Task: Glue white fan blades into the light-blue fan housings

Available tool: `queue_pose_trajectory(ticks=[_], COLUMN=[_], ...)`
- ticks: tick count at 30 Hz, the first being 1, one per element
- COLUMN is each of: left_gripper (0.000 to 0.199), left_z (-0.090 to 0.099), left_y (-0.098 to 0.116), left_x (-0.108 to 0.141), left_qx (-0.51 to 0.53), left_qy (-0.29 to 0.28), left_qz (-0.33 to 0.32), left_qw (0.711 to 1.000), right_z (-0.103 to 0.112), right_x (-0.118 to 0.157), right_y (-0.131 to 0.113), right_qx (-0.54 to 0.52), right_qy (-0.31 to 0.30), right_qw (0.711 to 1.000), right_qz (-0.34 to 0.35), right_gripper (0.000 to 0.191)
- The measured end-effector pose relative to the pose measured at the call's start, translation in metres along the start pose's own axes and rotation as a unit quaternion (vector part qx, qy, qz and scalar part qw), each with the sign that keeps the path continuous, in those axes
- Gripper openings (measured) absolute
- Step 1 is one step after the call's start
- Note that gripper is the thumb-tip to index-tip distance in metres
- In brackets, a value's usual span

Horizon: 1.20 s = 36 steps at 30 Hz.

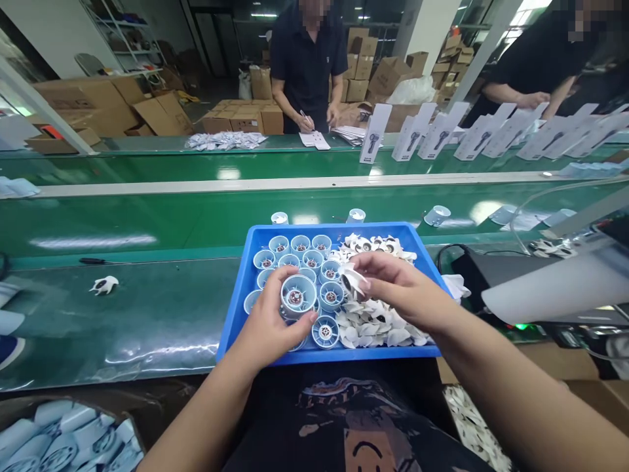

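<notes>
My left hand point(270, 321) is wrapped round a light-blue round housing point(298, 296), its open end and inner hub facing up. Just right of it, my right hand point(393, 285) pinches a white fan blade piece point(352, 279) between thumb and fingers. The two parts are apart. Both hands are over a blue tray point(230, 314). Several more blue housings point(331, 295) stand in the left part of the tray, and a heap of white blade pieces point(386, 324) fills the right part.
A lone white blade piece point(104, 284) lies on the left bench. Beyond the tray, several housings point(437, 216) and white boxes point(375, 134) are on the green conveyor point(196, 213). Two people work across it. A white cylinder point(555, 288) juts in at right; blue parts point(63, 436) fill a lower-left container.
</notes>
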<state>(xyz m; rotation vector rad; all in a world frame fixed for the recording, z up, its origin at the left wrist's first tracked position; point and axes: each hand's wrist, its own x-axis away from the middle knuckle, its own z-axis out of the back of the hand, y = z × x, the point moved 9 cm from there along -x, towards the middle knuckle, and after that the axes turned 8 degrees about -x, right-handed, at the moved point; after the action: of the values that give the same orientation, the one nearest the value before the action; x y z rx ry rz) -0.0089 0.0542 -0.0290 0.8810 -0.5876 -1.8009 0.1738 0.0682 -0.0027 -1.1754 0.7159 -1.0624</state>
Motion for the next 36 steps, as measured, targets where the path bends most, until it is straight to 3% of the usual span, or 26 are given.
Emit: queue_pose_trajectory(ticks=[3,7,12,18,19,21,23,24,26,28,32,36], left_gripper=[0.058,0.054,0.056,0.058,0.059,0.058,0.054,0.051,0.046,0.043,0.041,0.043], left_z=[-0.006,-0.006,0.000,0.003,0.003,0.002,-0.001,-0.002,-0.005,-0.005,-0.002,-0.003], left_y=[0.020,0.042,0.059,0.065,0.065,0.064,0.066,0.068,0.074,0.078,0.072,0.056], left_x=[0.009,0.015,0.015,0.018,0.019,0.019,0.021,0.022,0.026,0.029,0.029,0.024], left_qx=[0.018,0.010,-0.036,-0.068,-0.072,-0.079,-0.088,-0.092,-0.096,-0.089,-0.075,-0.046], left_qy=[-0.034,-0.042,-0.023,-0.016,-0.015,-0.013,-0.008,-0.003,0.015,0.039,0.077,0.070], left_qz=[-0.033,-0.079,-0.139,-0.161,-0.160,-0.159,-0.170,-0.181,-0.206,-0.218,-0.178,-0.134], left_qw=[0.999,0.996,0.989,0.984,0.984,0.984,0.981,0.979,0.974,0.971,0.978,0.987], right_z=[-0.023,-0.041,-0.047,-0.049,-0.048,-0.040,-0.030,-0.028,-0.031,-0.038,-0.042,-0.037], right_x=[0.020,0.034,0.038,0.034,0.035,0.036,0.040,0.043,0.049,0.050,0.045,0.049], right_y=[0.014,0.028,0.027,0.024,0.023,0.016,-0.002,-0.015,-0.039,-0.051,-0.052,-0.048], right_qx=[-0.210,-0.378,-0.457,-0.465,-0.450,-0.352,-0.152,-0.040,0.125,0.200,0.231,0.222], right_qy=[-0.030,-0.060,-0.085,-0.095,-0.090,-0.059,-0.006,0.018,0.052,0.061,0.059,0.066], right_qw=[0.977,0.922,0.882,0.878,0.887,0.934,0.986,0.992,0.969,0.944,0.930,0.928], right_qz=[-0.029,-0.061,-0.072,-0.058,-0.051,-0.015,0.068,0.118,0.206,0.254,0.279,0.293], right_gripper=[0.046,0.048,0.045,0.037,0.036,0.031,0.020,0.016,0.012,0.009,0.003,0.017])
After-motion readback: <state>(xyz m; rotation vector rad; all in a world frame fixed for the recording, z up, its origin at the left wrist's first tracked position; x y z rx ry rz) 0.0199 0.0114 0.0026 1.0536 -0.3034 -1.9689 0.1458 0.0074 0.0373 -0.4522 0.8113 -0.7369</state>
